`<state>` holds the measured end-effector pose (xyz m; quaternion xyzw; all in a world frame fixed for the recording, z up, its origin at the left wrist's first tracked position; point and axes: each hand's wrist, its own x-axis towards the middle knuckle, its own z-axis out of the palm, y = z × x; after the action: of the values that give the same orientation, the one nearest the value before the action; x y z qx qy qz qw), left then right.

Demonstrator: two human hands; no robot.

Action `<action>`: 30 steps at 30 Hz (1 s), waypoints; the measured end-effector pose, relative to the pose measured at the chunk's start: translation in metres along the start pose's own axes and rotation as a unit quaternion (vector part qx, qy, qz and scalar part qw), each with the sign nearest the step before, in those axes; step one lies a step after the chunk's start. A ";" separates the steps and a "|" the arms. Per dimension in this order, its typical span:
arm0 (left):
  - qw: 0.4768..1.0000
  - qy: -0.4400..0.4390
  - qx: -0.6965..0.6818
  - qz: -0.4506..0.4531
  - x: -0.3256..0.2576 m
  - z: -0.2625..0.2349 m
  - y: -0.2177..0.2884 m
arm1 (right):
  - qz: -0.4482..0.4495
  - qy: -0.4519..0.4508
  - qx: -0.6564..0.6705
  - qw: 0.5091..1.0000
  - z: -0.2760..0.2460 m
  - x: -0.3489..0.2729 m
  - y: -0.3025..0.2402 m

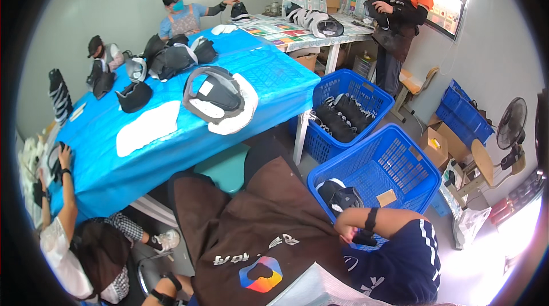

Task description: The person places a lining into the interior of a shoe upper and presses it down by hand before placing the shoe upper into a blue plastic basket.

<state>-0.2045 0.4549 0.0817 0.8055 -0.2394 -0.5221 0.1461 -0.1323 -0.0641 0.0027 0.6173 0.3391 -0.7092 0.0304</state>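
My right arm, in a navy sleeve with white stripes, bends inward, and my right hand [345, 227] is beside the near rim of a blue plastic basket [394, 183]. The fingers look curled; what they hold, if anything, is hidden. A black strap circles the forearm, and a small dark object [365, 238] is beside the wrist. Black-and-white shoe uppers [339, 196] lie in the basket just beyond the hand, with a small cardboard piece [386, 198]. At the lower left edge a bare limb with black bands [167, 289] shows in part, probably my left arm; its fingers are hidden.
A blue-covered table [246, 94] bears several shoe uppers and a large black-and-white piece [220, 97]. Behind my brown apron is a green stool [223, 169]. Another blue basket [349, 108] holds dark uppers. Co-workers sit left and far; one stands at right. A fan [512, 123] stands right.
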 end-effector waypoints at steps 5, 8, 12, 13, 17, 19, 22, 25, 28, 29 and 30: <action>0.987 0.149 -0.059 -0.028 -0.016 0.025 -0.008 | -0.015 0.214 0.314 0.925 0.063 0.012 0.007; 0.970 0.234 -0.042 -0.042 -0.012 0.017 -0.008 | -0.105 0.320 0.313 0.888 0.064 -0.001 0.005; 0.957 0.289 -0.020 -0.033 0.006 -0.003 0.004 | -0.262 0.463 0.367 0.763 0.050 -0.008 -0.004; 0.958 0.286 -0.011 -0.032 0.012 -0.005 0.007 | -0.327 0.436 0.445 0.711 0.047 -0.019 -0.018; 0.962 0.273 0.003 -0.014 0.034 -0.011 0.022 | -0.398 0.418 0.616 0.536 0.034 -0.022 -0.030; 0.962 0.271 0.006 -0.013 0.038 -0.012 0.026 | -0.407 0.288 0.740 0.453 0.030 -0.030 -0.031; 0.962 0.273 0.008 -0.009 0.040 -0.015 0.027 | -0.372 0.319 0.677 0.549 0.035 -0.013 -0.019; 0.960 0.278 0.002 -0.010 0.036 -0.017 0.029 | -0.274 0.505 0.430 0.696 0.027 -0.012 -0.021; 0.959 0.283 0.004 -0.015 0.034 -0.016 0.022 | -0.324 0.568 0.529 0.540 0.015 -0.030 -0.044; 0.958 0.286 0.003 -0.016 0.034 -0.018 0.021 | -0.324 0.570 0.528 0.540 0.008 -0.031 -0.044; 0.958 0.288 0.003 -0.014 0.035 -0.019 0.021 | -0.343 0.620 0.522 0.475 0.000 -0.031 -0.041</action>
<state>-0.1803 0.4184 0.0727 0.9256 -0.1774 -0.2692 0.1986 -0.1443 -0.0438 0.0484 0.6324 0.0222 -0.1419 -0.7612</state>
